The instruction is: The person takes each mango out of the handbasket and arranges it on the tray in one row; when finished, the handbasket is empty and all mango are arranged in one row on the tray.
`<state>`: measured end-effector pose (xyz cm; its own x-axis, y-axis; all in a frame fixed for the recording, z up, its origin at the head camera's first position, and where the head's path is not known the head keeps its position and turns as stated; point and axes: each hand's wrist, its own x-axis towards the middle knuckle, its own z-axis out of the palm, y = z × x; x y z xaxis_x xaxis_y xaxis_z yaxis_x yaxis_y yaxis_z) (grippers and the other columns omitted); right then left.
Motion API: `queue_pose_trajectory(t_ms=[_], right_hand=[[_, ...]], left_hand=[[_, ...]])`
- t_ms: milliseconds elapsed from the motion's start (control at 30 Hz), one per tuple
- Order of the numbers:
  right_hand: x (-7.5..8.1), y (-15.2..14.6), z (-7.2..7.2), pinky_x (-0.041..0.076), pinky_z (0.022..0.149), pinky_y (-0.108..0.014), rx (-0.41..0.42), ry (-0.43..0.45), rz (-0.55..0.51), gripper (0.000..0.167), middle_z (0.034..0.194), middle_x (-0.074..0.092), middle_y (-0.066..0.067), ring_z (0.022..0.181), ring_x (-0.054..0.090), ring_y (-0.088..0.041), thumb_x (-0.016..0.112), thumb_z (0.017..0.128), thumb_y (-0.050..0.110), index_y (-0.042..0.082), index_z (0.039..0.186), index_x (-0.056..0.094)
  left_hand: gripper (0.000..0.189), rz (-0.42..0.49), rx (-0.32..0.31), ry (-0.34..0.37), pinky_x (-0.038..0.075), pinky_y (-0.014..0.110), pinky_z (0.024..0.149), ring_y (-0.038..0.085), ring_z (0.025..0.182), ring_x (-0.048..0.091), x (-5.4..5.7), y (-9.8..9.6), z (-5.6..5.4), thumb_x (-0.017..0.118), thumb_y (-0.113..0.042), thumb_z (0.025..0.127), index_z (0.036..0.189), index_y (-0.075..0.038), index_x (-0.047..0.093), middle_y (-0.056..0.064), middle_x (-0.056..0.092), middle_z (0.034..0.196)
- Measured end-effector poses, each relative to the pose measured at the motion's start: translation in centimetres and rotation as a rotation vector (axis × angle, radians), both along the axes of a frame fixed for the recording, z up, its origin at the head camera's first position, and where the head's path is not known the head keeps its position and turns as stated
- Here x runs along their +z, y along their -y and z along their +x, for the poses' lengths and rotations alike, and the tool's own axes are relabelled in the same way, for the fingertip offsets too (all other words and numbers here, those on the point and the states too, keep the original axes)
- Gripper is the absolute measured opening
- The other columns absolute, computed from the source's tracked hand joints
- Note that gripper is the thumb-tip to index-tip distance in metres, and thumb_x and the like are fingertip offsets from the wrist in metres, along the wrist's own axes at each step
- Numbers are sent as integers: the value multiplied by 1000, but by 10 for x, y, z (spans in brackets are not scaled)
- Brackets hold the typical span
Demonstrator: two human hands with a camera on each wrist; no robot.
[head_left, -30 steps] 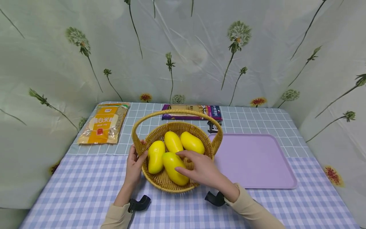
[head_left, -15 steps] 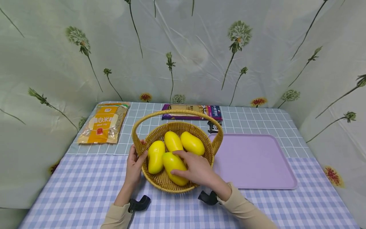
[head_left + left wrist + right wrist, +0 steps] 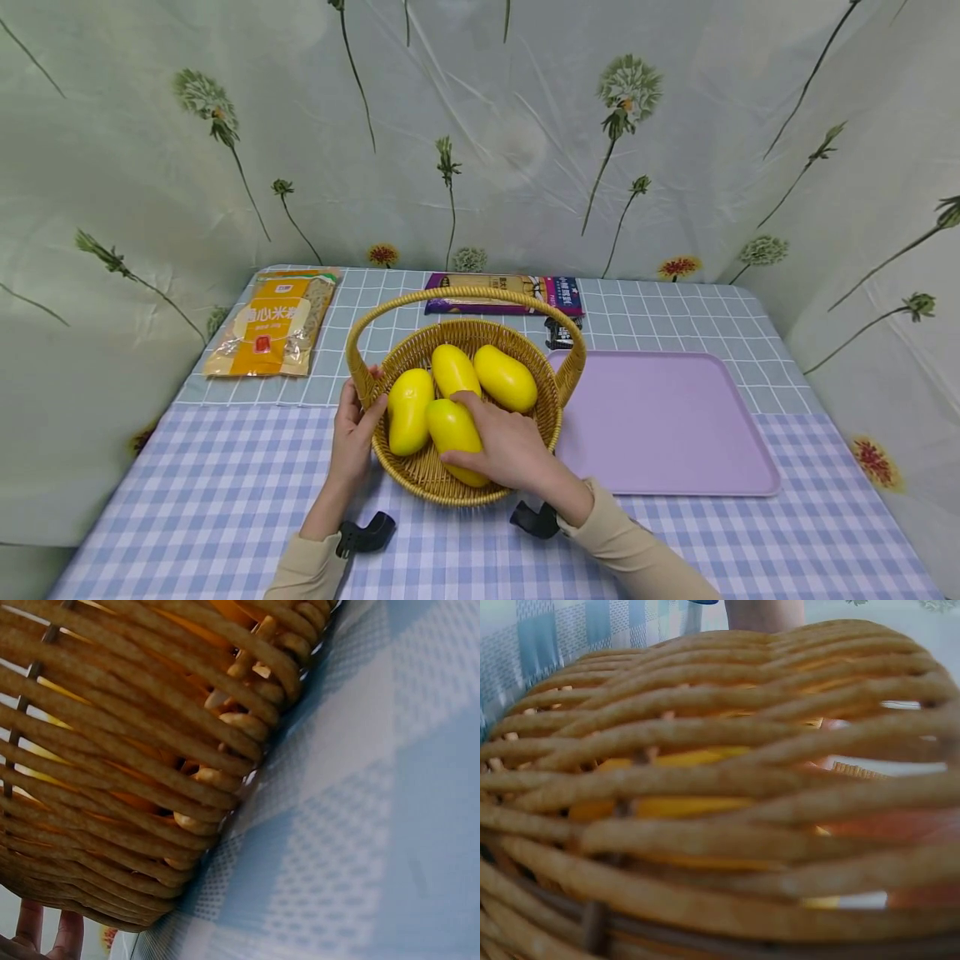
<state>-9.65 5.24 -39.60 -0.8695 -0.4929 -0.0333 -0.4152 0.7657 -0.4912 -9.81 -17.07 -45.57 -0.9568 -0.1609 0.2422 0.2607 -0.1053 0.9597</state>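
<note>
A round woven basket with an arched handle stands on the checked cloth and holds several yellow mangoes. My left hand grips its left side by the handle's base, thumb on the rim. In the left wrist view, fingertips show beyond the weave. My right hand reaches into the basket and holds the front mango, thumb across it and fingers over its far side, partly hidden. Other mangoes lie at the left, back and right. Basket weave fills the right wrist view.
A purple tray lies right of the basket. Behind it are a purple noodle packet and a small black packet. An orange bag of grain lies at the back left. A flower-print curtain stands behind the table.
My right hand has moved left and deeper into the basket, its thumb and fingers closing around the front mango. The left hand and the basket have stayed put.
</note>
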Motion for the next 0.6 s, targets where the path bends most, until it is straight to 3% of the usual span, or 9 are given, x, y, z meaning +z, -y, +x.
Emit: queue_pose_trajectory(t_ms=[600], right_hand=[[2, -6, 0, 43, 63, -34, -5, -1, -64, 69, 105, 65, -2, 79, 57, -15, 67, 80, 56, 22, 134, 44]], left_hand=[[41, -18, 4, -8, 30, 21, 102, 17, 127, 37, 1, 0, 0, 45, 1, 98, 136, 7, 33, 21, 40, 138]])
